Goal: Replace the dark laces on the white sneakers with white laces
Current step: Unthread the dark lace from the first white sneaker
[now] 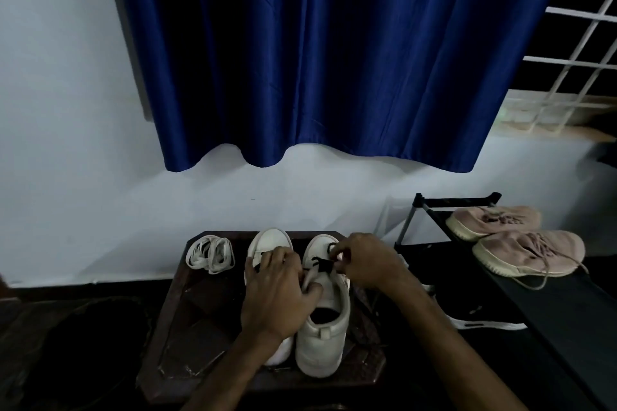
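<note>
Two white sneakers stand side by side on a dark wooden stool (pixel 187 320), toes pointing away from me. The right sneaker (pixel 325 334) has a dark lace (pixel 322 264) threaded near its toe. My right hand (pixel 364 260) pinches that dark lace over the eyelets. My left hand (pixel 277 290) lies across both shoes, partly hiding the left sneaker (pixel 270 242), and its thumb and fingers grip the right sneaker's tongue. A bundle of white laces (pixel 210 253) lies on the stool's far left corner.
A black shoe rack (pixel 444 203) stands to the right with a pair of pink sneakers (pixel 521 250) on top and a dark shoe (pixel 480 315) below. A blue curtain (pixel 334 60) hangs over the white wall behind. The floor is dark.
</note>
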A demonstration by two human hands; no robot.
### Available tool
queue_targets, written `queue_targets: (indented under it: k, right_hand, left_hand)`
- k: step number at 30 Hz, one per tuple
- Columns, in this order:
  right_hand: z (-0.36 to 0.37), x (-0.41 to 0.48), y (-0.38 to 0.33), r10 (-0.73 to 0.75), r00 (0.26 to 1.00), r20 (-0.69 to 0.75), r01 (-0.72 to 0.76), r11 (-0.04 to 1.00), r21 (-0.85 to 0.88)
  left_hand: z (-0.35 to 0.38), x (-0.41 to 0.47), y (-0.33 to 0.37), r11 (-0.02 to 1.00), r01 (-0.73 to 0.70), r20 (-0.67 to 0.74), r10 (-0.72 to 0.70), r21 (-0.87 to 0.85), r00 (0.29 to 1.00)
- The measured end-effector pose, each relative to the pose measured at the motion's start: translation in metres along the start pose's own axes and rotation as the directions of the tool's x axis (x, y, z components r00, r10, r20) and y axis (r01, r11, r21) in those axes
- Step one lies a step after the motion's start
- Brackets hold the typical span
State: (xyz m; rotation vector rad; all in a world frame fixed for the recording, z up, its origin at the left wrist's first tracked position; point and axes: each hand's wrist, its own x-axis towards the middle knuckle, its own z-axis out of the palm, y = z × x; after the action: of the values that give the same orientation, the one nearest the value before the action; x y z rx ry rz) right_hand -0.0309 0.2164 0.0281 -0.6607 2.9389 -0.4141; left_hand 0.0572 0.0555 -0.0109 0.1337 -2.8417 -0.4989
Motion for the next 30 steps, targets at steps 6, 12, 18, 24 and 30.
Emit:
queue_targets:
  k: [6, 12, 18, 24, 30]
  right_hand:
    - [0.007, -0.006, 0.015, 0.015, 0.999, -0.052, -0.009, 0.993, 0.119]
    - [0.011, -0.007, 0.02, 0.034, 0.987, -0.159, -0.011, 0.989, 0.145]
    - [0.004, 0.006, 0.001, -0.083, 0.997, -0.01, 0.084, 0.992, 0.094]
    - [-0.004, 0.02, -0.021, -0.143, 0.987, 0.07, 0.156, 0.956, -0.249]
    - [-0.017, 0.03, -0.026, -0.111, 0.967, 0.227, 0.149, 0.976, -0.158]
  left_hand:
    - [0.004, 0.0, -0.001, 1.0, -0.011, -0.055, 0.012, 0.018, 0.998]
    - [0.008, 0.0, -0.003, 1.0, -0.03, -0.113, 0.03, 0.001, 0.993]
    - [0.007, 0.0, -0.002, 0.999, -0.037, -0.075, 0.037, 0.004, 0.997]
    - [0.003, 0.0, 0.0, 1.0, -0.031, -0.036, 0.031, -0.003, 0.999]
    - [-0.001, 0.0, 0.001, 0.999, -0.044, 0.013, 0.044, 0.023, 0.999]
